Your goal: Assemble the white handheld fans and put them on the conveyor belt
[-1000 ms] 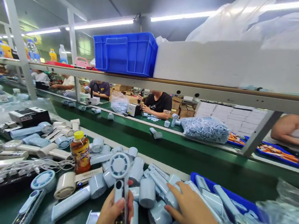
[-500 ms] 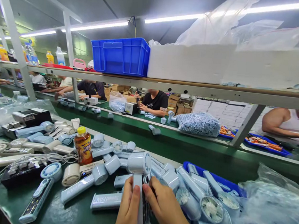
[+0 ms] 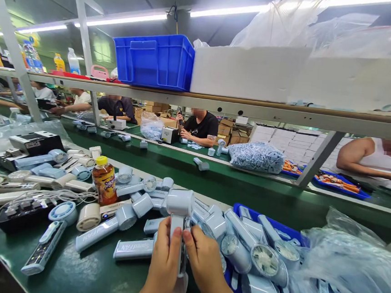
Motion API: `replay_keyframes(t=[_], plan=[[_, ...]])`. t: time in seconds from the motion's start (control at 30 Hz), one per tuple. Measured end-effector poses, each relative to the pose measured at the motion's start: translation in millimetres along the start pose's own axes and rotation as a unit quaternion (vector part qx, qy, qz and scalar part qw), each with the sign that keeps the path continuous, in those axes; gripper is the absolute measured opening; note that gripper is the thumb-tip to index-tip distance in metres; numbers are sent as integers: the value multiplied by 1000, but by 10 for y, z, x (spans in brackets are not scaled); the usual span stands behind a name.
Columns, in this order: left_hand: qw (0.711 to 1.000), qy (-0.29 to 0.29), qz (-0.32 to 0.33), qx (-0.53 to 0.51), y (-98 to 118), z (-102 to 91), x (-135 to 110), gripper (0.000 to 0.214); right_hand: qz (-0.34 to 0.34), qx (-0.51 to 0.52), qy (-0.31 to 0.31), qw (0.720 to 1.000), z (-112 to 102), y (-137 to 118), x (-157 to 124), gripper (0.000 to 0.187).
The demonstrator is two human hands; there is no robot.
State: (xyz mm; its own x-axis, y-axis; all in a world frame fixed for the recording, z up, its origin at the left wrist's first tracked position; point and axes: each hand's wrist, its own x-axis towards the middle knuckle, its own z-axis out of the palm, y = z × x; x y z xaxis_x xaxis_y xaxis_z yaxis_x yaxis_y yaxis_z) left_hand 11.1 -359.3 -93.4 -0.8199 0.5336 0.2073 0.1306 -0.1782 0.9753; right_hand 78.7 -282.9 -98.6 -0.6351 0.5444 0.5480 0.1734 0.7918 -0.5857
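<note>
A pale blue handheld fan (image 3: 179, 209) stands upright in front of me, held in both hands. My left hand (image 3: 164, 258) wraps the left side of its handle, thumb up along it. My right hand (image 3: 202, 261) pinches the handle's right side with thumb and fingertips. Around them lie several more pale blue fans (image 3: 135, 205) on the green table (image 3: 78, 273). To the right a blue tray (image 3: 271, 224) holds more fans (image 3: 261, 259).
An orange drink bottle (image 3: 104, 186) stands left of the fans. A black charging block with white cables (image 3: 22, 209) and white fans lie at far left. Clear plastic bags (image 3: 352, 265) sit at right. Other people work beyond the green conveyor (image 3: 212, 184); a blue crate (image 3: 155, 61) sits on the shelf above.
My right hand left the pile and joined the left on the fan's handle. The fan turned so its head faces away, and was brought nearer the centre.
</note>
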Motion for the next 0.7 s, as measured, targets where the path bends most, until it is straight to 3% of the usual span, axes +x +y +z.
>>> replay_keyframes(t=[0.13,0.2,0.33,0.47,0.57,0.7], plan=[[981,-93,-154,-78,122,-62,105,37,88,168,73,979,-66,77,-19,42],[972,-101,-194,-89,159,-70,142,37,116,202,72,970,-145,89,-1,41],[985,-76,-113,-110,181,-35,107,35,63,167,1,984,-270,19,42,38],[982,-129,-74,-117,175,-36,28,37,7,110,-19,994,-309,-79,47,34],[984,-133,-55,-101,172,-52,-3,38,15,113,-56,992,-340,-94,58,35],[993,-79,0,-85,207,-34,-35,39,39,163,-117,979,-392,-61,89,38]])
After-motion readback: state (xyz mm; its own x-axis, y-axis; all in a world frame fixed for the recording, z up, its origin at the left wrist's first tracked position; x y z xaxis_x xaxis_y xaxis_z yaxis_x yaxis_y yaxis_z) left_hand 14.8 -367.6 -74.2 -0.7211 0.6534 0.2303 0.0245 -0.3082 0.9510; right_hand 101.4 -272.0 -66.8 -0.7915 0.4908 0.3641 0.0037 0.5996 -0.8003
